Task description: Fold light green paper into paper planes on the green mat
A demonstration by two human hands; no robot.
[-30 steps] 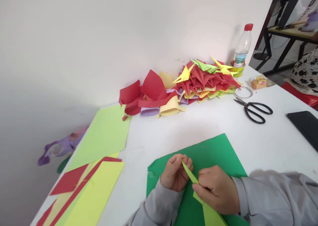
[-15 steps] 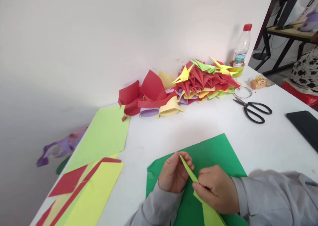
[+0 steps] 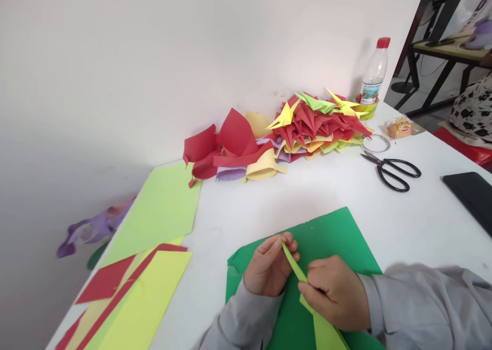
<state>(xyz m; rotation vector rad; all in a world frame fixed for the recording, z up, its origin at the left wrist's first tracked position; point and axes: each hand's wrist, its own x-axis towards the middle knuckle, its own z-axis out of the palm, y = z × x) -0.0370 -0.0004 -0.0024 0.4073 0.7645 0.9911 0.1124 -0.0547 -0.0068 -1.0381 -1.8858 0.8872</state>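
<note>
A folded yellow-green paper piece [image 3: 294, 266] is held between my two hands, with a narrow point at its upper left end. My left hand [image 3: 269, 267] pinches that pointed tip with thumb and fingers. Around the middle of the piece, my right hand [image 3: 336, 291] is closed, its thumb pressed on top. The wider lower part of the paper hangs below my right hand to the bottom edge of the view. Under both hands lies a dark green sheet [image 3: 326, 232] on the white table.
Yellow, red and green paper sheets [image 3: 154, 293] lie at the left. Along the wall are red, purple and cream paper pieces [image 3: 238, 140] and a pile of folded points [image 3: 311, 119]. A bottle [image 3: 373, 76], tape roll [image 3: 375, 143], black scissors [image 3: 395, 170] and a black phone-like slab [image 3: 471, 196] are on the right.
My left hand has shifted slightly up and right at the paper's tip, its fingers closing more around it. My right hand has stayed in place.
</note>
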